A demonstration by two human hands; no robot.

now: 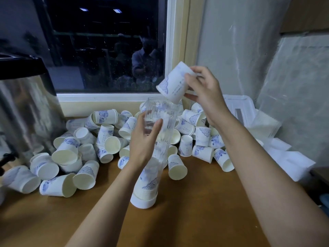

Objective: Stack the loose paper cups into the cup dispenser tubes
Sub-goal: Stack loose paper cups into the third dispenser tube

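A clear ribbed plastic tube point(160, 113), upright at the middle of the counter point(195, 202), is gripped by the left hand point(144, 139), while a blue-printed white paper cup point(173, 84) is pinched mouth-down over its top by the right hand point(204, 93).

Clear ribbed plastic tube point(160, 122), matt paper cups point(110, 145) (blue-printed), wood table point(195, 202), shiny metal urn point(26, 107).

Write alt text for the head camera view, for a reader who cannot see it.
A person's right hand holds a paper cup, mouth down and tilted, just above the open top of a clear dispenser tube that the left hand grips. The tube stands on a wooden table, partly filled with stacked cups, in front of a heap of loose cups.
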